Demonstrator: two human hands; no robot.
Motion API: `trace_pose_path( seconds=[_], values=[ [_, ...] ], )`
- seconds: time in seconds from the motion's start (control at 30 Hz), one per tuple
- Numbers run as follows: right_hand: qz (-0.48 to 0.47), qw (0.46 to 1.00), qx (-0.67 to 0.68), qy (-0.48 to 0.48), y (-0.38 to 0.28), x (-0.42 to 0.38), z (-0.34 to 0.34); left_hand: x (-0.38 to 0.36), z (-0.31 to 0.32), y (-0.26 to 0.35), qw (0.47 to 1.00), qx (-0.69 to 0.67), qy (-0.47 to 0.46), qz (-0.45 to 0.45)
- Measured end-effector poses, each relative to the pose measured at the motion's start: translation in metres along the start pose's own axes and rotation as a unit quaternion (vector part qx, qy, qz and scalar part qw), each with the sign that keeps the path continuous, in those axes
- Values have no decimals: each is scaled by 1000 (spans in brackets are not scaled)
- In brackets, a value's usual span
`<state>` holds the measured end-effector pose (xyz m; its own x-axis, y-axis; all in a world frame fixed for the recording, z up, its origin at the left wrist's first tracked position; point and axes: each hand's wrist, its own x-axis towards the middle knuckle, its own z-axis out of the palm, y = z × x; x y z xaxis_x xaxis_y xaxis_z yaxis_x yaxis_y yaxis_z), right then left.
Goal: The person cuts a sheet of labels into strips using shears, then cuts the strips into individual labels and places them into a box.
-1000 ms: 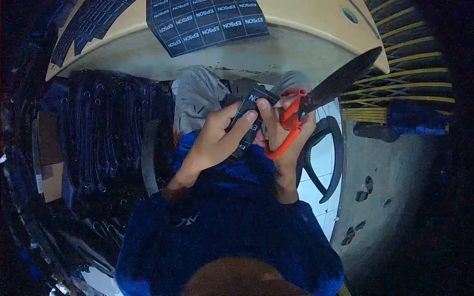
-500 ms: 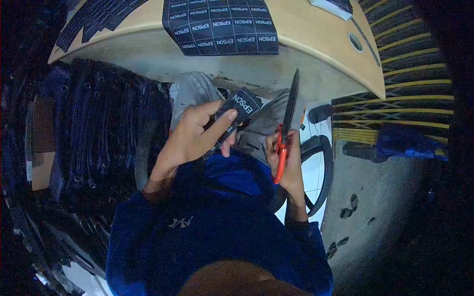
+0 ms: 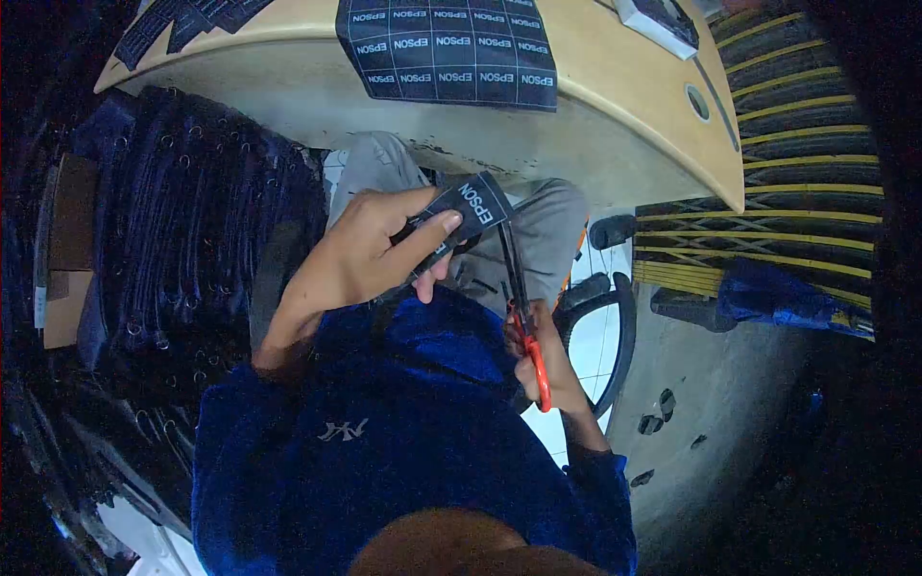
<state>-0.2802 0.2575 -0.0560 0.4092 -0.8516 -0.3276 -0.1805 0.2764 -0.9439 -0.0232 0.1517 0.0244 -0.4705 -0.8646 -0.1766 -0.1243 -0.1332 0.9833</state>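
Note:
Held over my lap, a small black piece printed EPSON is pinched between the thumb and fingers of my left hand. Another lettered black part shows under that thumb. My right hand is closed round a pair of scissors with red handles and long dark blades. The blade tips point up and reach the right edge of the black piece. A larger black sheet with rows of EPSON labels lies on the table in front and hangs over its near edge.
The curved wooden table spans the front, with a white-edged box and more black strips on it. Many dark straps with metal rings hang at left beside a cardboard box. A yellow-barred folding gate stands at right.
The scissors have moved left and down, from standing apart at the right to having their tips at the black piece's edge. My left hand keeps its grip on the piece.

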Motion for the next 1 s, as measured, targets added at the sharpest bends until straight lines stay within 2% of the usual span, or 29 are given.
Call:
trace_pose_path(
  seconds=[0.07,0.13,0.2,0.27,0.43,0.83,1.0],
  values=[
    [-19,1000,-14,-15,-10,-2,3,0,0,1,1000,11,-16,-1],
    [-4,996,81,22,-11,-2,7,1,1,0,999,21,-29,2],
    [-24,999,38,-7,-23,2,3,1,1,-1,999,30,-40,5],
    [-12,997,78,5,-26,3,4,0,1,0,998,39,-57,14],
    [25,999,45,13,-43,6,9,-2,1,-7,996,42,-72,12],
    [11,999,24,44,-50,12,16,-2,2,-8,994,54,-99,11],
    [33,999,6,36,-50,12,13,-1,3,-10,993,65,-98,18]
  ],
)
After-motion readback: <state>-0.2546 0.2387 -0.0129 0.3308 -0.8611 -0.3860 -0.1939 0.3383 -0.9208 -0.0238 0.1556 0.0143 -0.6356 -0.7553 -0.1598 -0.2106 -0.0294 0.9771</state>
